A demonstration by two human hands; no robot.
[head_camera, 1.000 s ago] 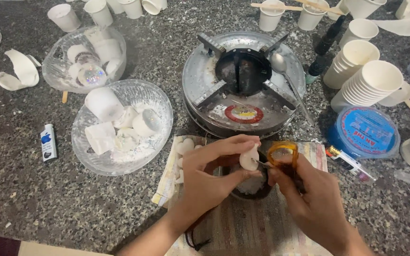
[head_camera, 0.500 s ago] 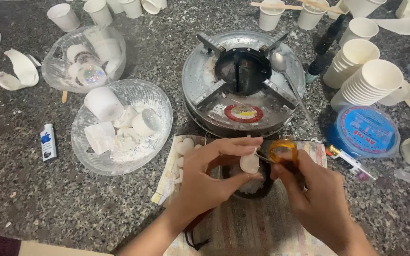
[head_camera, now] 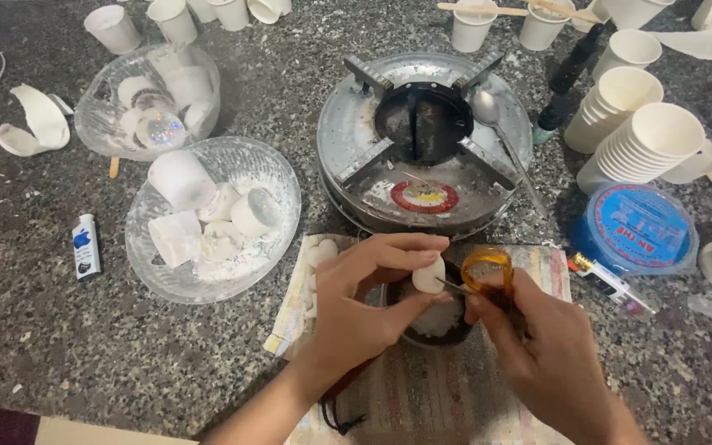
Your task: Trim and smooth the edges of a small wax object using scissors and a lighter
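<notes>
A small white wax piece (head_camera: 428,274) is pinched between the fingers of the left hand (head_camera: 364,309) above a dark bowl (head_camera: 437,323). Orange-handled scissors (head_camera: 488,274) are gripped by the right hand (head_camera: 541,350) — their tip is touching the piece.

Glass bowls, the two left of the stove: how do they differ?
The near glass bowl is larger and lies closer to the left hand; the far glass bowl is smaller and sits toward the paper cups at the counter's back. The near one holds plain white chunks and crumbs; the far one also holds a glittery round piece. Both are clear, textured, and rest upright on the speckled counter.
</notes>
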